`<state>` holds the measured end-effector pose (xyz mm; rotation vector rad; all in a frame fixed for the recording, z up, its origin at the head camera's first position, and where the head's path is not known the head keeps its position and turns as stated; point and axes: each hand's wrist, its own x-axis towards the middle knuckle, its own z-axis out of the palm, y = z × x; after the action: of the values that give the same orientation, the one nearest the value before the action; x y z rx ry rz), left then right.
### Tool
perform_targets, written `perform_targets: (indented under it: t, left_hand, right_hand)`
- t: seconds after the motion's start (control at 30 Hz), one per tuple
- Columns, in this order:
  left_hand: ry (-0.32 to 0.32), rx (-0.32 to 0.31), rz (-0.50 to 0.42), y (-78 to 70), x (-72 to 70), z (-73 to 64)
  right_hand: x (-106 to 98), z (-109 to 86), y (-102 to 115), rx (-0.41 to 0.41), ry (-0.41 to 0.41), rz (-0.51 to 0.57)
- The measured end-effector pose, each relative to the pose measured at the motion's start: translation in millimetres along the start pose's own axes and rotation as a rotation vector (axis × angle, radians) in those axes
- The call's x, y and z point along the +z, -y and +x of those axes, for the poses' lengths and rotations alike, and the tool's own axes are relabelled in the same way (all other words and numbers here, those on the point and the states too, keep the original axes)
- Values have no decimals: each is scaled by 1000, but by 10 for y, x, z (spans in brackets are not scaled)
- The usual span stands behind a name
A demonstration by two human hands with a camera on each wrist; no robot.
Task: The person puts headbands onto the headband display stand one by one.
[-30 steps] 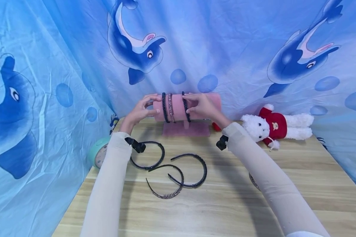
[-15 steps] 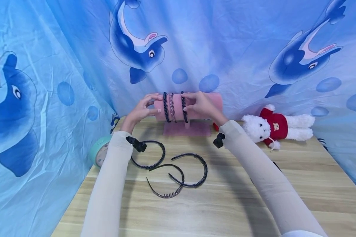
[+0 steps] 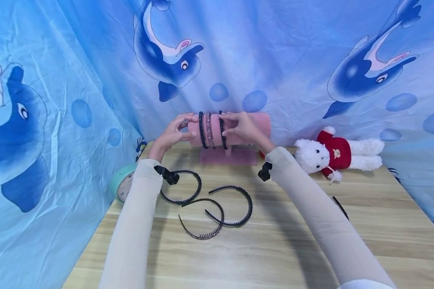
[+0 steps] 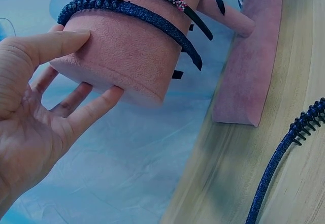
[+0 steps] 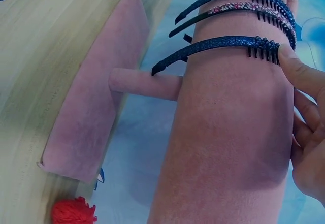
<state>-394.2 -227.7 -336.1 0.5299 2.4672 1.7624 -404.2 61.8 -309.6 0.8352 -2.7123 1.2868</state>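
Note:
A pink plush roll on a T-shaped headband stand point(image 3: 258, 126) bears three headbands side by side. My left hand point(image 3: 170, 134) holds the roll's left end, thumb on the surface and fingertips against the end face point(image 4: 101, 79). Nearest it is a dark glittery headband point(image 3: 202, 130), then a pink-and-white beaded headband point(image 3: 209, 130). My right hand point(image 3: 244, 127) holds the third, a dark blue toothed headband point(image 3: 223, 134). In the right wrist view its thumb presses that headband point(image 5: 218, 42) near the teeth, while the other fingers reach behind the roll, partly hidden.
On the wooden table point(image 3: 220, 265) lie a round dark headband point(image 3: 199, 186), another dark headband point(image 3: 249, 200) and a beaded one point(image 3: 206, 237), the last two overlapping. A mint clock point(image 3: 121, 180) stands left, a white plush toy point(image 3: 338, 154) lies right, and a dark strip point(image 3: 340, 207) shows beside the right sleeve.
My right hand has slid the dark blue headband slightly left along the roll, towards the beaded one. The left hand keeps its hold on the roll's end.

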Motion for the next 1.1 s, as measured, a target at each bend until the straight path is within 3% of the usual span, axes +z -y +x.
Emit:
perform_targets:
  t: [0.27,0.53,1.1]
  left_hand:
    - [-5,-18,7,-39,11,-22]
    - [16,-37,-9,-271,43,-129]
    - [14,-43,-10,-279,51,-142]
  right_hand:
    - [96,19,-22,-21,-14,-24]
    - [206,10,14,-52,-62,-39]
    - [298,2,52,-72,-82,-28]
